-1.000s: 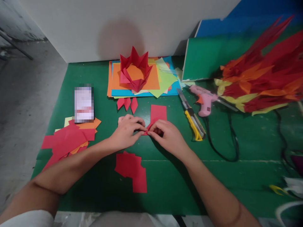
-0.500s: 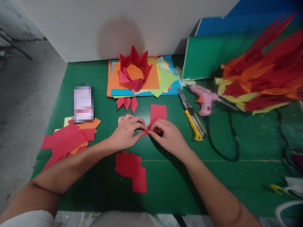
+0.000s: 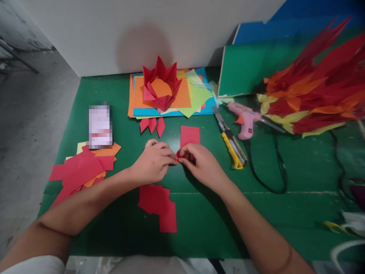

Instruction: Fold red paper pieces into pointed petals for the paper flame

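My left hand (image 3: 154,163) and my right hand (image 3: 199,163) meet at the middle of the green table (image 3: 199,220), both pinching a small folded red paper piece (image 3: 178,155) between their fingertips. Most of the piece is hidden by my fingers. Just behind my hands lies a flat red paper square (image 3: 189,136). In front of my wrists sits a small pile of red paper squares (image 3: 158,205).
A red folded paper crown (image 3: 160,84) rests on a stack of coloured sheets (image 3: 171,97) at the back. Three red folded petals (image 3: 153,125) lie in front. A phone (image 3: 99,126) and paper scraps (image 3: 82,169) sit left; a yellow utility knife (image 3: 230,141), pink glue gun (image 3: 245,118) with cord, and a large paper flame decoration (image 3: 313,91) right.
My fingers have closed in tighter on the red piece, and the left hand has slid slightly toward the right hand. Everything else on the table stays put.
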### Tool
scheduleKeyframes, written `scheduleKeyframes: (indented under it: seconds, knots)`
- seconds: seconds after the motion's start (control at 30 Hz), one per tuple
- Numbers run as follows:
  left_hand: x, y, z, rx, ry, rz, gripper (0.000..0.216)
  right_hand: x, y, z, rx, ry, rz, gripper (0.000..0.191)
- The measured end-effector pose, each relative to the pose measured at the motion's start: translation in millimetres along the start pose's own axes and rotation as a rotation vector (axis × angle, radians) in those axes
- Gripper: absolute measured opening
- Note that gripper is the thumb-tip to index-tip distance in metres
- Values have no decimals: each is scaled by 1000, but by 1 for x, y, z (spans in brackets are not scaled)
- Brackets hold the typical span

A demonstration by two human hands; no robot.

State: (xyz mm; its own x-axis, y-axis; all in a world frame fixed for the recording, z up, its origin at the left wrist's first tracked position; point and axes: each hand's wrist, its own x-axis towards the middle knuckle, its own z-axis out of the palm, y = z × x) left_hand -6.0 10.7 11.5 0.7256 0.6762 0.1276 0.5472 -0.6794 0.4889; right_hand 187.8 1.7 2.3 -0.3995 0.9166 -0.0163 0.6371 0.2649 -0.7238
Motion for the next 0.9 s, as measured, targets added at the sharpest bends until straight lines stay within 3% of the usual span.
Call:
scheduleKeyframes:
  seconds: [0.53,0.73,0.9]
  knots:
    - [1,-10,-2,-39,36,76,34,-4,5,-9,-11,-7,3,6]
    - [0,-12,0,-37,54,84,34,-6,15,-11,-55,-21,-170,13]
    - [0,-16,4,-138,134,65,33,-7,16,-11,-240,-14,-403,20]
